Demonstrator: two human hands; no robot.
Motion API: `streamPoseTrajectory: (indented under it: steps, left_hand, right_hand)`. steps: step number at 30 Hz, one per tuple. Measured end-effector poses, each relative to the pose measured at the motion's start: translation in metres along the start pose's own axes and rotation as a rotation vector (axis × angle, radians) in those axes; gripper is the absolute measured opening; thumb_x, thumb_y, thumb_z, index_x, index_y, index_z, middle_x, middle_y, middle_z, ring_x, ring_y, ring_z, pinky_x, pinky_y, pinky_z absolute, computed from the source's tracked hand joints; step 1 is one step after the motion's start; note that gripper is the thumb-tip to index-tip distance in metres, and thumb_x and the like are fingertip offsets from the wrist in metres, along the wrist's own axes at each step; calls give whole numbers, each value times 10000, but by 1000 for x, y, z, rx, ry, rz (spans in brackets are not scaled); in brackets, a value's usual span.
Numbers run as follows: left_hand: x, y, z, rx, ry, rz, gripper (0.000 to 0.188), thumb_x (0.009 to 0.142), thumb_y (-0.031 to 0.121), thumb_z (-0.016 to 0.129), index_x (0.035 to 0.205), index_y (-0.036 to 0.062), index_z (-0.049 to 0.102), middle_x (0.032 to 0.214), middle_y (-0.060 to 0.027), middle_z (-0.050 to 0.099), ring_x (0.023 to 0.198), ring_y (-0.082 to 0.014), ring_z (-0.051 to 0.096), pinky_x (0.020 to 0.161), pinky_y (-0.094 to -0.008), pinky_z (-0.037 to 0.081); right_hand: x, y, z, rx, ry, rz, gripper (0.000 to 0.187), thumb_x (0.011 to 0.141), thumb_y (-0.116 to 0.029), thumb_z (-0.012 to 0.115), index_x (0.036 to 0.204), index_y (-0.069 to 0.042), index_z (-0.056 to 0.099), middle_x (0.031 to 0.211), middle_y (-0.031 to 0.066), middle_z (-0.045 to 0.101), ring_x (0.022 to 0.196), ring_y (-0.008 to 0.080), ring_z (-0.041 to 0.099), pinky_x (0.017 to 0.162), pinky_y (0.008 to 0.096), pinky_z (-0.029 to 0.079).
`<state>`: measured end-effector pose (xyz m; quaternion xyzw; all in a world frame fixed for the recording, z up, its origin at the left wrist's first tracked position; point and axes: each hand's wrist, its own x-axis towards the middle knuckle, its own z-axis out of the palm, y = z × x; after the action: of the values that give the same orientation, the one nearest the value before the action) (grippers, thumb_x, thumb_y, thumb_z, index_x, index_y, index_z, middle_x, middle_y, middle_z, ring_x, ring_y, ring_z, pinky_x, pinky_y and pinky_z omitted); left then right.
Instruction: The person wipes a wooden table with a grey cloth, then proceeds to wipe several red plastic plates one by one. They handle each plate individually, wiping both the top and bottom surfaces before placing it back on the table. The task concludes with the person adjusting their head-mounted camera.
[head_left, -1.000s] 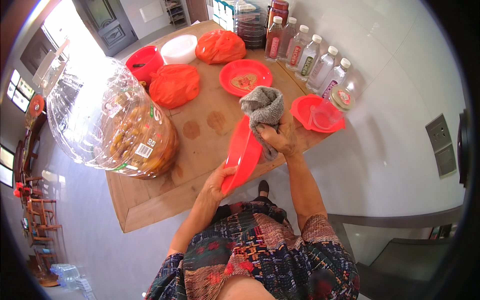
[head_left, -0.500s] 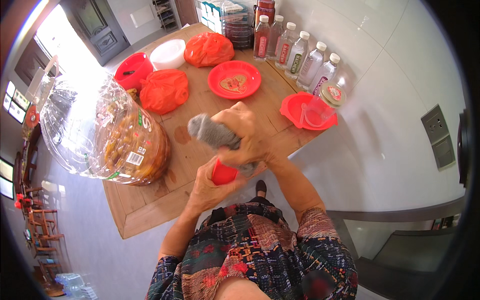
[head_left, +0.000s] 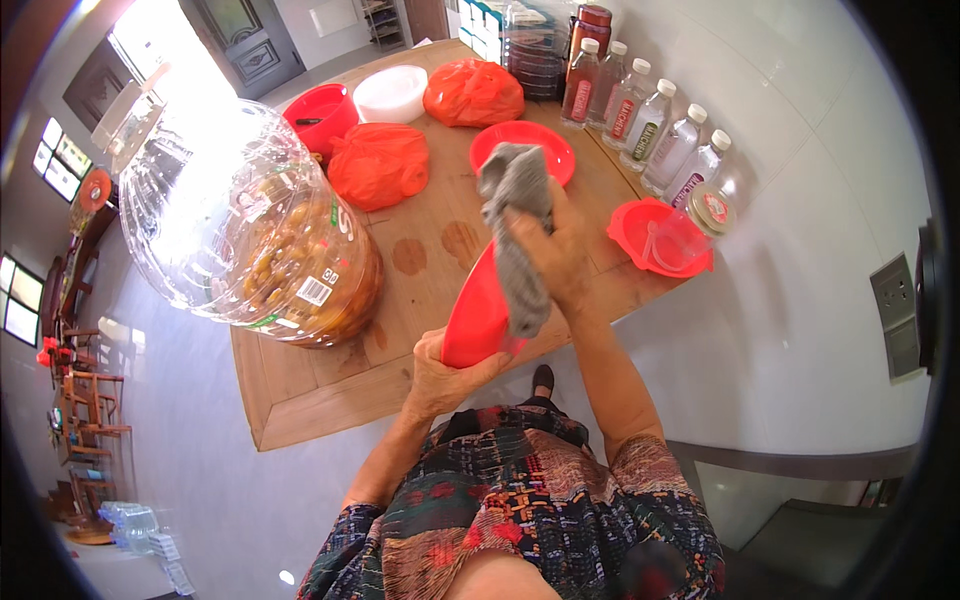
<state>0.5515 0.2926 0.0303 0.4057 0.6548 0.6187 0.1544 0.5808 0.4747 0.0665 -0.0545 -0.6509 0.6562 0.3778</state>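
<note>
My left hand (head_left: 440,382) grips the lower edge of a red plate (head_left: 470,322), held tilted on its side above the near part of the table. In my right hand (head_left: 562,262) is a bunched grey cloth (head_left: 518,275), its folds lying against the plate and hiding much of its right side. My right fingers press the cloth, while its top end sticks up past them. Behind the cloth, a second red plate (head_left: 556,150) lies flat on the table. To the left stands a big clear plastic jar (head_left: 345,262) with brown-orange contents.
Wet-looking marks stain the wooden table (head_left: 320,405). Two red plastic bags (head_left: 380,168), a red bowl (head_left: 318,112) and a white container (head_left: 390,92) are at the back. Several clear bottles (head_left: 650,120) line the wall. A lidded jar (head_left: 690,232) leans in a red basin (head_left: 640,218).
The red plate has come up and turned, showing more of its face. My right hand and the cloth have moved right, the cloth now more upright along the plate. The view has shifted.
</note>
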Motion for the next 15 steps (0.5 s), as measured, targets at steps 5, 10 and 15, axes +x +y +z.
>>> streamPoseTrajectory:
  steps: [5, 10, 15]
  left_hand:
    - [-8, -10, -8, -137, 17, -3, 158, 693, 54, 774, 803, -6, 678, 716, -19, 674, 643, -68, 606, 599, -233, 486]
    - [-4, -8, -4, -171, 39, -40, 154, 711, 45, 760, 830, -12, 681, 744, -3, 673, 662, -53, 590, 611, -226, 489]
    - [-3, -18, -4, -146, -10, -91, 182, 731, 52, 743, 886, -14, 675, 789, -11, 675, 710, -55, 592, 640, -231, 491]
  right_hand:
    - [15, 48, -39, 12, 175, 427, 278, 872, -143, 560, 1107, 6, 556, 911, 69, 641, 759, 143, 608, 669, 288, 492]
    - [4, 51, -17, 81, 318, 185, 289, 857, -146, 575, 1095, 16, 549, 940, 92, 633, 811, 169, 609, 707, 301, 486]
    - [-19, 0, 28, -575, 94, -369, 389, 767, -145, 623, 1127, -29, 533, 1085, 157, 561, 993, 293, 565, 881, 406, 438]
